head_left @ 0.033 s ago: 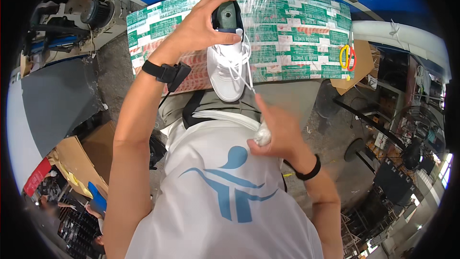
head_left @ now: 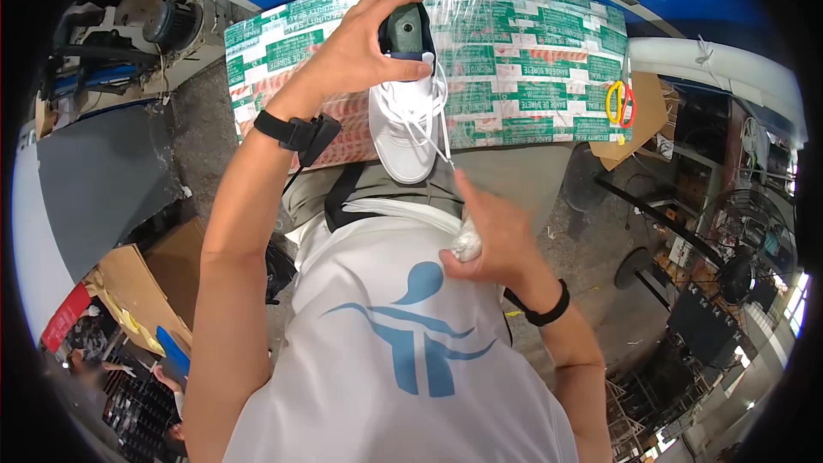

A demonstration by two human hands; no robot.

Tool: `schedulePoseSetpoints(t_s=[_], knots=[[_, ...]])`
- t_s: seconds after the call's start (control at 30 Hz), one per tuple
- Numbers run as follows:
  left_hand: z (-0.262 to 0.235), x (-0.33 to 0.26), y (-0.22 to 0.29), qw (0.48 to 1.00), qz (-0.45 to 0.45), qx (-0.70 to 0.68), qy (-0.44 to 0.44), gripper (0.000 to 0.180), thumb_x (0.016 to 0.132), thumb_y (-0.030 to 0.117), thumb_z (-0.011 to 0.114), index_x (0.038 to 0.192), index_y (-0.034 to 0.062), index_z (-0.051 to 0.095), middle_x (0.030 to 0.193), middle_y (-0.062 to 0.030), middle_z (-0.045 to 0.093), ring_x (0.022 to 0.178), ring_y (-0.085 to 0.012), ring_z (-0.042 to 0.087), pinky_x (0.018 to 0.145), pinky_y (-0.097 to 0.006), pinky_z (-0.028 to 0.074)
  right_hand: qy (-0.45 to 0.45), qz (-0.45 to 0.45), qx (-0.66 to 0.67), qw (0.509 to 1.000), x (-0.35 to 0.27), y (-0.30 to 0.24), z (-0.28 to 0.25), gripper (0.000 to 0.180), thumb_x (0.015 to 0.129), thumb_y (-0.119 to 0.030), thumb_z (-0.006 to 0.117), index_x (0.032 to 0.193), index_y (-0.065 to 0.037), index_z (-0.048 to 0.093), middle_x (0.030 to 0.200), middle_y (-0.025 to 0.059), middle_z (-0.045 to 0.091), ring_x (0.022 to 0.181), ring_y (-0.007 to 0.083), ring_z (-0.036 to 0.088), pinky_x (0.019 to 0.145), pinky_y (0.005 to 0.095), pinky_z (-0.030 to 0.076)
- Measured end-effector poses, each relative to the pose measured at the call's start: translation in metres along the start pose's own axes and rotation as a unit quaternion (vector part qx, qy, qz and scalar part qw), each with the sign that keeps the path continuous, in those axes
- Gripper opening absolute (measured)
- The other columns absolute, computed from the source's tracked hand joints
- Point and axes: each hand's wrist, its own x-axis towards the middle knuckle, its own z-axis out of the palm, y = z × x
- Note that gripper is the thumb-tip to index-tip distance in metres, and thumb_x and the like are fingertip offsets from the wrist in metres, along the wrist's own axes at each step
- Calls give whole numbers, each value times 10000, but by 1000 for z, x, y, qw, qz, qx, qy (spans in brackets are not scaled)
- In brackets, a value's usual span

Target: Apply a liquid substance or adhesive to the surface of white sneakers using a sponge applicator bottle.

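Note:
A white lace-up sneaker (head_left: 399, 141) lies toe toward me at the near edge of a wrapped, taped block, and its toe overhangs my lap. A dark green shoe last (head_left: 406, 33) with a round hole fills its opening. My left hand (head_left: 364, 56) is closed around the heel and collar, with the thumb across the tongue. Loose white laces (head_left: 420, 111) cross the upper, and one end runs to my right index fingertip. In the curled fingers of my right hand (head_left: 497, 236) is a crumpled white wad (head_left: 466, 243), its material unclear; the index finger points at the shoe.
Green, white and red printed tape covers the block (head_left: 531, 77). Scissors with yellow and red handles (head_left: 621, 104) rest at its right end. Beyond that is a cardboard box (head_left: 643, 133). A motor (head_left: 174, 24) stands far left, and a standing fan (head_left: 741, 240) is at right.
The sneaker's toe has shifted very slightly to the left. My right hand has moved slightly left too and is less blurred. My left hand keeps the same grip.

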Motion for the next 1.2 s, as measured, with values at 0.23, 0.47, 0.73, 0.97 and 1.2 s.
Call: schedulePoseSetpoints(t_s=[0.23,0.47,0.73,0.97,1.2], knots=[[8,-2,-5,1000,12,11,15,960,821,361,1010,1650,173,563,1699,-141,501,1617,-362,459,1322,-522,405,93,-37,-58,993,79,19,28,1088,713,-340,951,1638,43,525,1109,195,754,945,366,750,827,451,612],[5,-3,-6,1000,8,17,15,969,795,348,1007,1641,146,580,1699,-167,510,1618,-368,462,1348,-485,366,61,-63,-76,993,48,-2,18,1088,723,-424,960,1592,80,543,937,125,662,768,307,668,689,448,563],[10,-2,-6,1000,9,10,19,968,800,320,1003,1644,150,560,1717,-177,479,1635,-379,435,1348,-497,366,104,-82,-103,986,85,1,47,624,724,-431,947,1231,-105,782,889,94,580,721,289,631,620,422,513],[15,-4,-5,998,8,41,41,1000,759,382,1010,1635,157,582,1722,-222,470,1603,-441,463,1317,-514,424,136,-91,-91,982,83,-4,54,483,717,-473,953,895,-95,709,886,95,560,690,282,624,601,428,502],[15,-3,-4,999,-1,25,31,955,794,304,990,1641,159,574,1731,-151,481,1639,-372,429,1341,-505,374,101,-71,-62,990,96,-16,73,513,770,-544,918,802,-91,678,860,127,587,689,310,654,600,429,524]])
